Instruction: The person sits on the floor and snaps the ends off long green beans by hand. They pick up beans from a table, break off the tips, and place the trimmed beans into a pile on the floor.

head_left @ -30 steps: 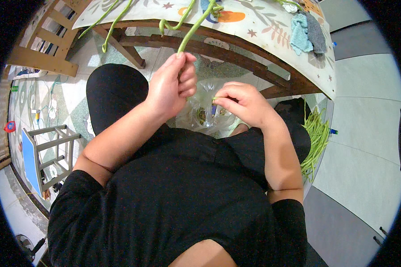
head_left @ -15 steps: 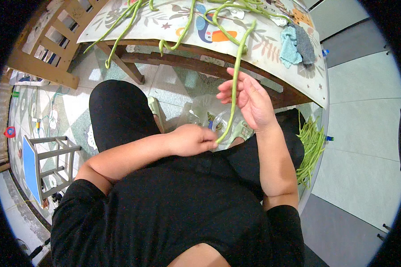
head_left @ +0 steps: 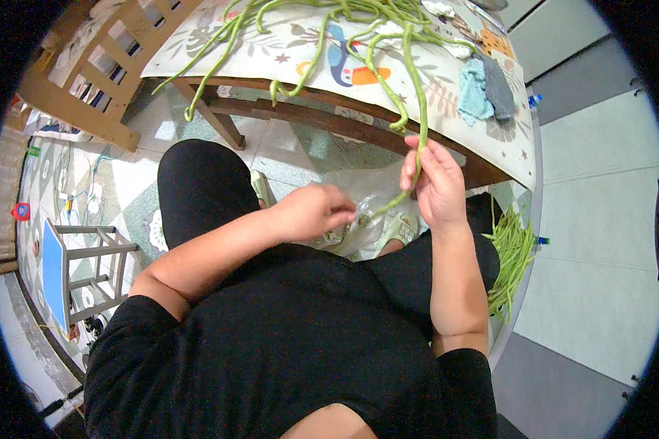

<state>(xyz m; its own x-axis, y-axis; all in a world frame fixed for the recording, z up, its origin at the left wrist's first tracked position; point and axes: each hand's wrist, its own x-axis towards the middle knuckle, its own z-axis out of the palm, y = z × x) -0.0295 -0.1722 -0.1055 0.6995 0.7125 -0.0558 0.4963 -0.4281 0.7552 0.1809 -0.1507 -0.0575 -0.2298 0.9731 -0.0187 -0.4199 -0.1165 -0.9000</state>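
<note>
A long green bean (head_left: 422,110) is pinched in my right hand (head_left: 441,181). Its upper length rises toward the table edge, and its lower end slants down to the left, over a clear plastic bag (head_left: 359,192). My left hand (head_left: 312,211) is beside the bag, just left of the bean's lower end and apart from it. The left fingers are curled toward the thumb; whatever they may hold is too small to make out. More long beans (head_left: 322,55) lie across the table, several with ends hanging over its front edge.
The table (head_left: 260,68) has a printed cover, with teal and grey cloths (head_left: 476,91) at its right. A heap of green beans (head_left: 511,252) is beside my right leg. A blue-topped stool (head_left: 55,274) and a wooden slatted chair (head_left: 99,88) are on the left.
My left hand has come away from the bean's lower end. My right hand has moved slightly right and down, its fingers now closed on the bean. The view has shifted a little.
</note>
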